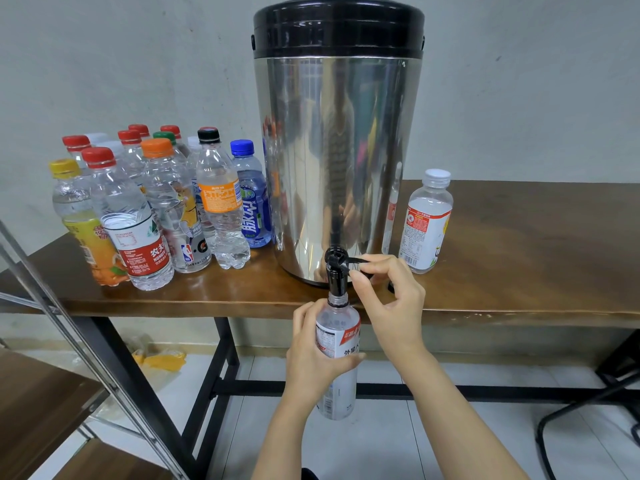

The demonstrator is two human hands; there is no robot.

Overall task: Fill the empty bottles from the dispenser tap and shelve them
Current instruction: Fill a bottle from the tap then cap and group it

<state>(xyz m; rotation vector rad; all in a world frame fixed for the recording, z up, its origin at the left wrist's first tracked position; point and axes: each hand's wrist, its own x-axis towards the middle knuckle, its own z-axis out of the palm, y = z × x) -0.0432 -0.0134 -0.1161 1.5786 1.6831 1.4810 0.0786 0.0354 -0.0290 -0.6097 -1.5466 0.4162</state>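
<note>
Bottle cluster [156, 209] blocks left of the dispenser [337, 150] — right, past one capped bottle [427, 223], seemingly open.

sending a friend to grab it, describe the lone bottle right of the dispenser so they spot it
Find the steel dispenser on the wooden table. A lone bottle stands right of it. Unlike the crowd of bottles on the left, it has a white cap and a red-and-white label.

Dispenser [337, 161] – mirror-silver, black lid [338, 27] – brown table [519, 258]
</note>
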